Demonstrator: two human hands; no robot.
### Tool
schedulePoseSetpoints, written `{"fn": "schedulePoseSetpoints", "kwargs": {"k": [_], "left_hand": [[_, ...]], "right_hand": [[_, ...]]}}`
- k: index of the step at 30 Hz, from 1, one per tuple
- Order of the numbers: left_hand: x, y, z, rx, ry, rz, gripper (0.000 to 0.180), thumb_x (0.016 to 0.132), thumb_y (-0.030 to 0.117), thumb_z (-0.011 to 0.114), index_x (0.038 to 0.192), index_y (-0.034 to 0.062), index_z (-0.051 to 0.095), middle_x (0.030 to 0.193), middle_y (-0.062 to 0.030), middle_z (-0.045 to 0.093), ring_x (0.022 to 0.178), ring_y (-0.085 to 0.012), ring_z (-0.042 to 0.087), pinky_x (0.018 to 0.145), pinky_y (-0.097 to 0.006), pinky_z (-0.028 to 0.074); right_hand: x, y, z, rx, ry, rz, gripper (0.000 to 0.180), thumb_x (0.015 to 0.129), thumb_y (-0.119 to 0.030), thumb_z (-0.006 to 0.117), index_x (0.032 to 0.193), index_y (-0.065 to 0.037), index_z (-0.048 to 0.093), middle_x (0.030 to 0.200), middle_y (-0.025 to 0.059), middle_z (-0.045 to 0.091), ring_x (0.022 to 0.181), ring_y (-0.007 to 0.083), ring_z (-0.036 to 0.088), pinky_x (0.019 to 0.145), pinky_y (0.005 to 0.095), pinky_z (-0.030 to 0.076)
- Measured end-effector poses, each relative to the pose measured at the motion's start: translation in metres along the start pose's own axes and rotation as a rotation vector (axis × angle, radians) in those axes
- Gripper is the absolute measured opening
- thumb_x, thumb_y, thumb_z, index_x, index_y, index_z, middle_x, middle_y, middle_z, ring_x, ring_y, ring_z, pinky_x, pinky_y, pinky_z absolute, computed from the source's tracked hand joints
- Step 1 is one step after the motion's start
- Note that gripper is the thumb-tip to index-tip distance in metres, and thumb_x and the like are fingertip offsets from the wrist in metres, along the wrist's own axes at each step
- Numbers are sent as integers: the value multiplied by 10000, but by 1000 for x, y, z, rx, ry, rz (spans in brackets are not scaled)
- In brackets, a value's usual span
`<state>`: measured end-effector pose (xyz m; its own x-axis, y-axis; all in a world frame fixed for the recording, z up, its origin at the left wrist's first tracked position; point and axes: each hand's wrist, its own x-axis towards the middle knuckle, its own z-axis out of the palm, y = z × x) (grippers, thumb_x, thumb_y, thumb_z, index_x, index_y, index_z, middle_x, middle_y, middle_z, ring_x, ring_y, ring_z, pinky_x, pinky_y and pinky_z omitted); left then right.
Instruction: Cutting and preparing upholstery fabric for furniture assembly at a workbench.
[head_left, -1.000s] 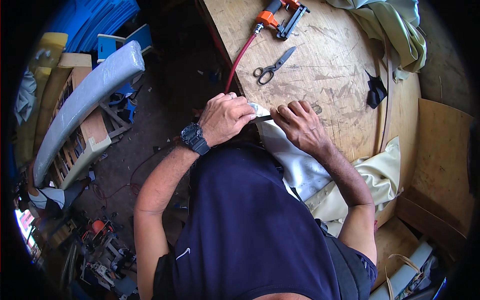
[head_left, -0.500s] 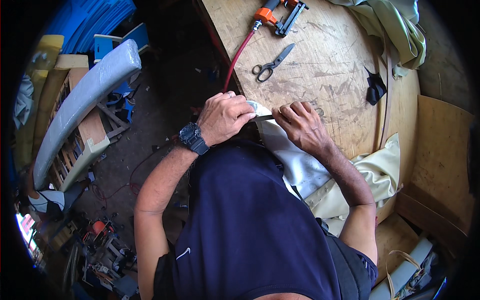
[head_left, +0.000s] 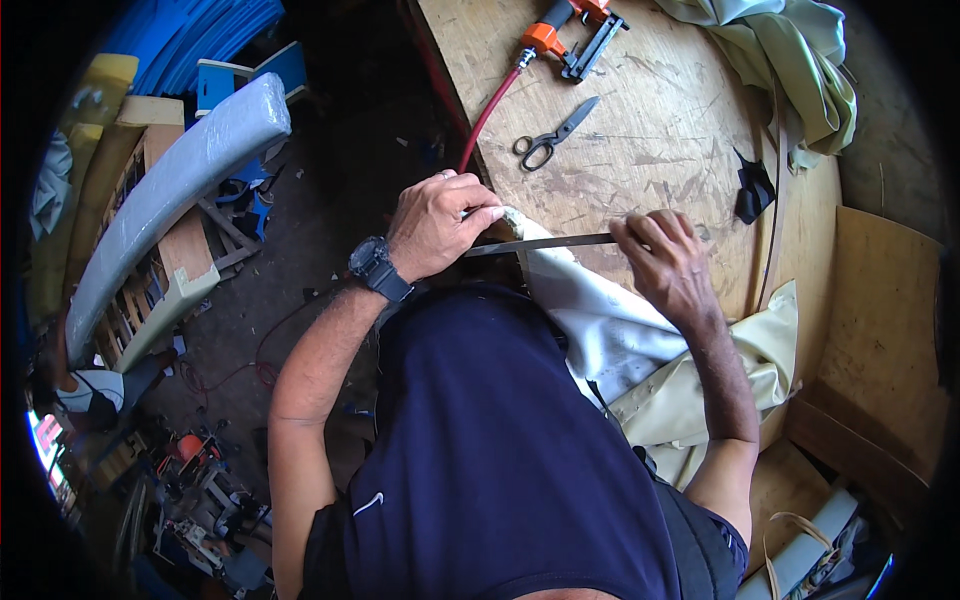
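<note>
Cream fabric (head_left: 600,330) lies at centre frame on the plywood table (head_left: 660,150), under a metal strip (head_left: 545,243). Left hand (head_left: 440,222) is closed around one strip end; right hand (head_left: 665,265) pinches the other. Scissors (head_left: 553,135) and stapler (head_left: 575,30), upper centre, sit untouched; cutting and fastening appear outstanding.

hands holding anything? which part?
Both hold a thin metal strip across the white fabric: left hand pinches its left end, right hand grips its right end.
</note>
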<state>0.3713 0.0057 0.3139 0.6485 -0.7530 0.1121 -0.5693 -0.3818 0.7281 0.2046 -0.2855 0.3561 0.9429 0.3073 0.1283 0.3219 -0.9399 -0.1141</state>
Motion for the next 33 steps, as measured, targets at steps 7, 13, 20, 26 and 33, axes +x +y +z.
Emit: {"fn": "schedulePoseSetpoints", "kwargs": {"k": [7, 13, 20, 26, 33], "left_hand": [[-5, 1, -2, 6, -21, 4, 140, 947, 187, 761, 956, 50, 785, 831, -66, 733, 774, -249, 661, 728, -392, 544], [-5, 4, -2, 8, -21, 19, 126, 945, 170, 764, 955, 46, 786, 826, -69, 731, 757, -242, 651, 710, -392, 535], [-8, 6, -4, 20, -10, 30, 116, 935, 183, 769, 893, 75, 782, 824, -43, 723, 766, -258, 667, 733, -393, 564], [-9, 1, -6, -52, 28, 23, 76, 944, 111, 759, 940, 37, 774, 823, -67, 715, 757, -226, 645, 711, -367, 526], [-25, -17, 37, -292, -6, -226, 117, 1078, 156, 592, 1076, 40, 602, 892, -164, 704, 859, -381, 694, 757, -469, 543]], "right_hand": [[18, -12, 25, 35, 15, -44, 375, 852, -155, 669, 1217, -73, 680, 1080, 62, 616, 1022, 236, 612, 954, 410, 506], [21, -10, 29, 49, 4, -47, 391, 845, -157, 691, 1227, -76, 673, 1068, 59, 614, 1013, 236, 611, 946, 406, 500], [25, -11, 30, 80, -29, -32, 395, 840, -127, 690, 1234, -94, 677, 1060, 54, 627, 1011, 236, 610, 929, 394, 489], [16, 23, 23, 141, -78, 71, 326, 843, -10, 671, 1155, -81, 735, 1018, 74, 681, 996, 252, 647, 916, 393, 510], [-7, 41, 10, 367, -132, 268, 223, 954, -5, 648, 1160, -40, 727, 1018, 106, 680, 935, 276, 677, 837, 402, 535]]}}
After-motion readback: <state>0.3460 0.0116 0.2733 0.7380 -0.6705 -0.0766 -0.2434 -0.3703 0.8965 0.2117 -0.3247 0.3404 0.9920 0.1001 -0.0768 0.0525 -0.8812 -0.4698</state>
